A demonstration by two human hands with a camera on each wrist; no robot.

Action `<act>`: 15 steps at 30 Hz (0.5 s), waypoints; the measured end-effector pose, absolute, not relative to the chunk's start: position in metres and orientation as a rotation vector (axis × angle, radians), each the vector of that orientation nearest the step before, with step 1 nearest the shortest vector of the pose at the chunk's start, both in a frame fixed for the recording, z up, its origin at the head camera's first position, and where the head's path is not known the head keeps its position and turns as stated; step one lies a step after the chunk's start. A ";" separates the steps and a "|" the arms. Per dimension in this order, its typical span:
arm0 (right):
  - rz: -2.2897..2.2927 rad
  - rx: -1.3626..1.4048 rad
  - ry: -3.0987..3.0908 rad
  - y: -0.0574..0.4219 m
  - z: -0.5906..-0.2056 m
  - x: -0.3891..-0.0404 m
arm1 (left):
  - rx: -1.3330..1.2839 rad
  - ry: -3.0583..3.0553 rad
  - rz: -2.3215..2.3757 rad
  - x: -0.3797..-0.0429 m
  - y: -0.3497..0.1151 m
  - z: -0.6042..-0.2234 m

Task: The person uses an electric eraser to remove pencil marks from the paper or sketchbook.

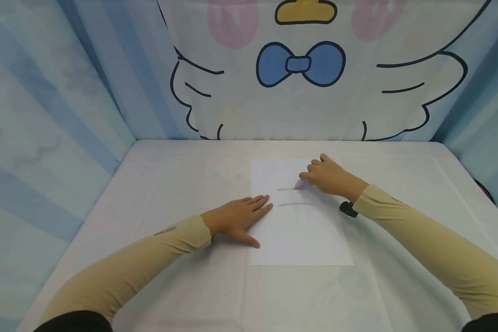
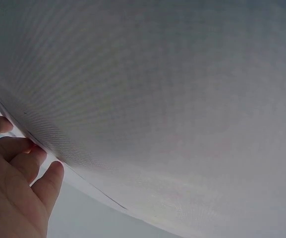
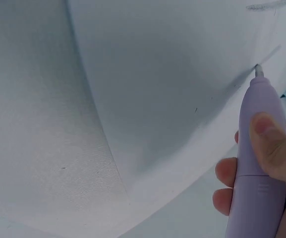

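A sheet of white paper (image 1: 303,240) lies on the table with two grey smudged pencil lines (image 1: 295,204) across it. My right hand (image 1: 329,177) grips a lilac electric eraser (image 3: 259,148), thumb along its body and fingers curled round it. Its narrow tip touches the paper at one end of the upper line, a fainter stroke in the right wrist view. My left hand (image 1: 242,219) rests with spread fingers on the table, its fingertips over the paper's left edge. In the left wrist view only part of that hand shows beside the pale surface.
A pale cloth covers the table (image 1: 182,184). Behind it hangs a curtain (image 1: 240,101) with a cartoon figure and blue bow tie; blue patterned curtains (image 1: 45,115) flank the sides. A dark wrist device (image 1: 348,209) sits at the right cuff.
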State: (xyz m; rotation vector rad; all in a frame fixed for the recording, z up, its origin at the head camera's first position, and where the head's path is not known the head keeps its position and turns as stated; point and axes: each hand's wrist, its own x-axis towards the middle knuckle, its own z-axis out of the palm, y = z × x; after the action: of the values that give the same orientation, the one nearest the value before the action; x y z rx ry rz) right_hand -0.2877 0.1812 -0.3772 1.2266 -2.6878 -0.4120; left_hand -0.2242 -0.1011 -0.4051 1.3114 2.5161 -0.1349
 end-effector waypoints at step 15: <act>-0.426 1.214 -2.668 0.178 -0.379 -0.286 | 1.324 2.523 -0.135 -0.224 -0.101 -0.406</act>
State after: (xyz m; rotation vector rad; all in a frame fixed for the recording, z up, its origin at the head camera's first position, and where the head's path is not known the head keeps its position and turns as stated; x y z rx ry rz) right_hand -0.2856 0.1782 -0.3788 1.2143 -2.6676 -0.4263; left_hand -0.2237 -0.1014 -0.4058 1.3242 2.5230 -0.1349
